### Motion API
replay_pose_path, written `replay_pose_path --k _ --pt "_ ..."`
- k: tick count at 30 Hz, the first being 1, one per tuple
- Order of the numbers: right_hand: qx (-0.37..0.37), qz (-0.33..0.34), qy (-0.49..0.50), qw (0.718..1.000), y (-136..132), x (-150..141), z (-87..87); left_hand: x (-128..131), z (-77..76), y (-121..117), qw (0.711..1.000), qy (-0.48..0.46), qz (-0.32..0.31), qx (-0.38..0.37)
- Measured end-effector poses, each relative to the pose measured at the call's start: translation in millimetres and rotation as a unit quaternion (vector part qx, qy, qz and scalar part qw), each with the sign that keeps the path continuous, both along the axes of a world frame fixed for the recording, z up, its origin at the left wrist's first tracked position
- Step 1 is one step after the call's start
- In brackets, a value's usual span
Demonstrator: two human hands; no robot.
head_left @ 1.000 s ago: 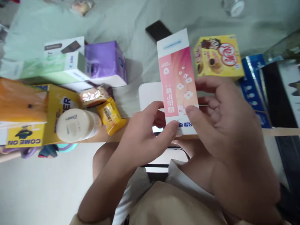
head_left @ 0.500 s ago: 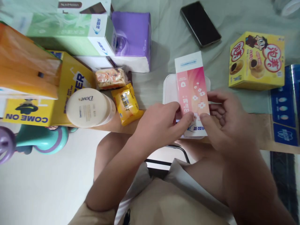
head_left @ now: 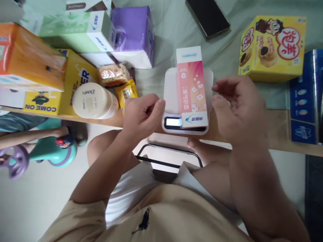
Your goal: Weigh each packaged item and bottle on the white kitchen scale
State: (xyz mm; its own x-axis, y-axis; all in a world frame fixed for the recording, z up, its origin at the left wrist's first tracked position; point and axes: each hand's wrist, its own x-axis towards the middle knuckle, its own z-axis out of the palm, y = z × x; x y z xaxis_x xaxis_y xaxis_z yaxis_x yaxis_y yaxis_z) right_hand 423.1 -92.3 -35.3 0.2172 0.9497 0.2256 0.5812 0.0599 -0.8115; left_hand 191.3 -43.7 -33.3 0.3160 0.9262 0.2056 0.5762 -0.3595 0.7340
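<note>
A pink and white toothpaste box (head_left: 192, 87) lies lengthwise on a white digital scale (head_left: 170, 97). It covers part of the scale's front panel, while the lit display (head_left: 173, 122) shows at its left; the digits are unreadable. To the left of the scale is my left hand (head_left: 143, 114), its fingers loosely curled, thumb apart and nothing held. My right hand (head_left: 237, 107) hovers just right of the box, slightly blurred, with a gap between thumb and forefinger. Neither hand touches the box.
At left stand a Dove jar (head_left: 92, 101), a yellow snack packet (head_left: 126, 92), a wrapped snack (head_left: 114, 74), a green box (head_left: 73, 32), a purple tissue pack (head_left: 133, 30) and an orange pack (head_left: 30, 57). A phone (head_left: 208, 16) lies behind; a yellow box (head_left: 274, 48) and blue box (head_left: 305, 101) stand right.
Both hands have let go of the toothpaste box and drawn apart to either side. The box now rests on the scale, and the lit display has come into view.
</note>
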Motion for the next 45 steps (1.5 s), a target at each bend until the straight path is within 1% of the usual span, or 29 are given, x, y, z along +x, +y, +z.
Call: replay_pose_path --k 2,4,6,8,11,13,16,20,23,27,30,33,36,39,40,42,45 --pt "0.032 0.007 0.008 0.999 2 0 0.4 3 1.4 -8 1.0 0.002 -0.002 -0.01" --pt "0.043 0.013 0.015 0.999 1 1 3.5 9 6.5 -17 1.0 -0.001 0.009 -0.03" --pt "0.038 0.012 0.025 0.999 -3 1 9.2 14 13.7 -27 0.999 -0.008 0.023 -0.049" --pt "0.032 0.002 0.024 0.999 -10 0 16.4 18 20.8 -36 0.998 -0.02 0.029 -0.052" --pt "0.009 -0.011 0.0 1.0 -25 -2 25.7 15 27.9 -49 0.998 -0.036 0.02 -0.042" --pt "-0.004 -0.028 -0.018 0.999 -37 -4 28.0 10 30.2 -55 0.998 -0.052 0.007 -0.041" --pt "0.001 -0.059 -0.032 0.998 -55 -8 23.1 0 30.8 -62 0.996 -0.076 -0.017 -0.041" --pt "0.055 -0.079 -0.006 0.995 -73 -13 8.6 -12 26.8 -71 0.993 -0.097 -0.045 -0.04" --pt "0.071 -0.082 0.01 0.994 -79 -16 2.5 -18 21.3 -75 0.991 -0.121 -0.043 -0.042" --pt "0.061 -0.087 0.03 0.994 -80 -25 4.8 -23 17.9 -77 0.989 -0.131 -0.028 -0.059" --pt "0.062 -0.08 0.049 0.994 -77 -32 6.8 -25 18.5 -74 0.987 -0.14 -0.021 -0.075" --pt "0.049 -0.069 0.045 0.995 -69 -38 6.2 -22 17.9 -63 0.983 -0.161 -0.037 -0.075" --pt "0.022 -0.074 0.01 0.997 -55 -42 7.3 -10 16.9 -43 0.978 -0.185 -0.055 -0.079" --pt "0.001 -0.097 -0.035 0.995 -35 -49 11.8 7 16.6 -19 0.971 -0.214 -0.072 -0.076" --pt "-0.015 -0.106 -0.051 0.993 -27 -52 13.8 12 15.7 -11 0.969 -0.224 -0.077 -0.072" --pt "-0.069 -0.111 -0.098 0.987 -14 -60 17.9 17 10.6 1 0.965 -0.239 -0.081 -0.067" --pt "-0.142 -0.106 -0.174 0.969 0 -69 23.9 9 -4.8 11 0.966 -0.241 -0.057 -0.072"
